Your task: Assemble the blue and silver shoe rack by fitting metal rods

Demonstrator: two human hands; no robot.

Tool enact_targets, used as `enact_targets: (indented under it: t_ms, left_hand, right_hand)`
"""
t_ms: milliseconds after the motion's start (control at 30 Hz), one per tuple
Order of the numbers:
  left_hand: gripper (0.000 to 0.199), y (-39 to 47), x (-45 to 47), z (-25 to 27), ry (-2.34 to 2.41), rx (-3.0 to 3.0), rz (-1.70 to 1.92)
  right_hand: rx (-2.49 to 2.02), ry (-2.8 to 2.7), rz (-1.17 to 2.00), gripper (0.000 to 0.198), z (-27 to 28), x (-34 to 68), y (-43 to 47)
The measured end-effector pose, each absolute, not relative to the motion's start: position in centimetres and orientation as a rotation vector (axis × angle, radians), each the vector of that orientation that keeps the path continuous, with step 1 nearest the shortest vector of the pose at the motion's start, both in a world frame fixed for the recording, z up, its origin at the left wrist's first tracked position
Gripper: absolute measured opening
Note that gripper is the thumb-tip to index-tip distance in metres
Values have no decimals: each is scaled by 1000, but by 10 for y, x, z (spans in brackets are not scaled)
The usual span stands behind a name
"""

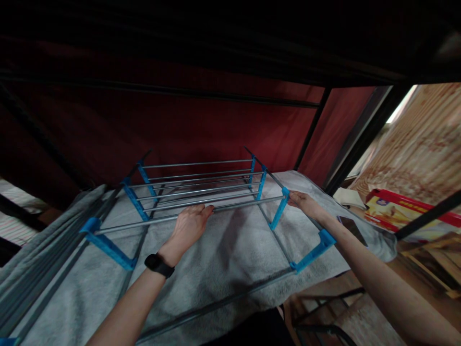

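A partly assembled rack of grey metal tubes and blue plastic brackets lies on a grey blanket (223, 254). My left hand (190, 222), with a black watch on its wrist, has its fingers wrapped over a long metal tube (248, 204) near mid-length. That tube runs between a blue bracket (108, 242) on the left and a blue plastic connector (280, 209) on the right. At the right end, my right hand (302, 203) pinches the connector from its outer side; its fingertips are partly hidden. Another blue bracket (315, 251) sits nearer me, below my right forearm.
Several crossbars (201, 185) span the rack's far part. Loose metal tubes (46, 269) lie along the left side. A dark flat object (351, 229) rests on the blanket at right, near a red and yellow box (406, 211). Dark bed-frame posts (367, 139) surround the area; a red curtain (201, 120) hangs behind.
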State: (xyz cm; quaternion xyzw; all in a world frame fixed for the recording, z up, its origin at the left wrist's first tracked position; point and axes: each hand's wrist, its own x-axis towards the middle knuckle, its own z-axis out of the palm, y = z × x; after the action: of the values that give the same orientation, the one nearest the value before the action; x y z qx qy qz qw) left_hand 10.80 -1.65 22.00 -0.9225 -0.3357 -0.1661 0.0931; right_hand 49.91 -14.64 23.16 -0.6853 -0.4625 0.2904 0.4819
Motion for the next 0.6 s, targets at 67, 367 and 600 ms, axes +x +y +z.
enact_targets:
  t_ms: [67,367,600]
  left_hand:
    - [43,-18,108,223,-1014,-2757,-468]
    - [37,-19,109,232,-1058,-2872,-454]
    - [32,-23,107,233,-1050,-2871,-431]
  right_hand:
    - [-1672,-1127,704,36,231,500,-146]
    - [-1748,-1168,667,43,235,496,-149]
    - [-1745,-1182,640,57,228,503,-149]
